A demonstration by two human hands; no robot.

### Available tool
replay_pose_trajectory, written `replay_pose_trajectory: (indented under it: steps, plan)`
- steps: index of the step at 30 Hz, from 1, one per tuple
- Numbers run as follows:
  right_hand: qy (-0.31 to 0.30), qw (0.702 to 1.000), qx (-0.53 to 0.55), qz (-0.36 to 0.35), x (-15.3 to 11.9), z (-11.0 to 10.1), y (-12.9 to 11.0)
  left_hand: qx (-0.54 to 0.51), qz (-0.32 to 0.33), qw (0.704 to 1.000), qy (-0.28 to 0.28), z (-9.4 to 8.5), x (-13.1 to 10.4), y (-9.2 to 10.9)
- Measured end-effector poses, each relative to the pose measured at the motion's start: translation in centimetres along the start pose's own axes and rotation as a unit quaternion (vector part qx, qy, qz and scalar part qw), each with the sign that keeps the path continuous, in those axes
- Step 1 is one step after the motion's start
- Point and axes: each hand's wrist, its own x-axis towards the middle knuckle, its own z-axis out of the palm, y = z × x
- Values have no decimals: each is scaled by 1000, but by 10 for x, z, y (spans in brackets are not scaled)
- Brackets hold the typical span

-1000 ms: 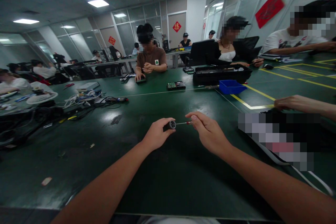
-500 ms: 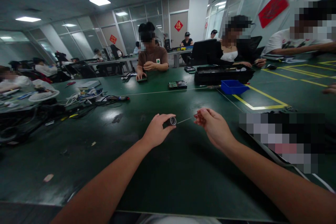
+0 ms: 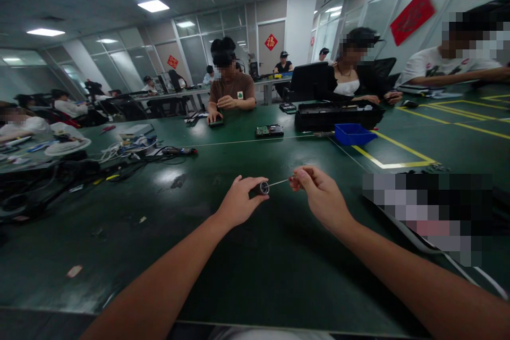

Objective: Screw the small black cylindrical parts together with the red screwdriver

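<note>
My left hand (image 3: 241,203) is closed round a short dark cylinder (image 3: 263,188), its round, silvery open end turned toward my right. In a pinch, my right hand (image 3: 319,191) grips a thin screwdriver (image 3: 281,181) by its handle, which the fingers mostly hide. The screwdriver's slim metal shaft points left, with its tip at the open end of the cylinder; whether the tip touches inside I cannot tell. Both hands are held above the green table (image 3: 255,276).
A blue bin (image 3: 354,134) and a black tray (image 3: 338,116) stand farther back on the right. A hard drive (image 3: 269,130) lies ahead. Tangled cables (image 3: 135,151) cover the left. A flat blurred-out object (image 3: 422,218) lies at right. A co-worker (image 3: 231,85) sits opposite.
My right hand has moved slightly left, bringing the screwdriver tip closer to the cylinder's open end. My left hand has shifted a little to the right and down.
</note>
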Motion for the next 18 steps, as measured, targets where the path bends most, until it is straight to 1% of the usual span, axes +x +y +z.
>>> replay_pose_trajectory:
  steps: [5,9,13,15,18]
  plan:
    - [-13,995,-101,-3,-2,-4,-8,9,-9,1000,-15,1,-1,-1]
    - [-32,995,-90,-21,-4,-5,-8,17,-13,999,-29,2,-1,-1]
    - [-48,990,-131,-9,-6,-4,-5,23,-17,999,-34,3,-1,-2]
    - [-30,993,-110,0,-5,-2,-3,20,-17,999,-28,3,-1,-2]
    - [5,1000,-2,25,-2,1,0,15,-19,1000,-5,1,0,-1]
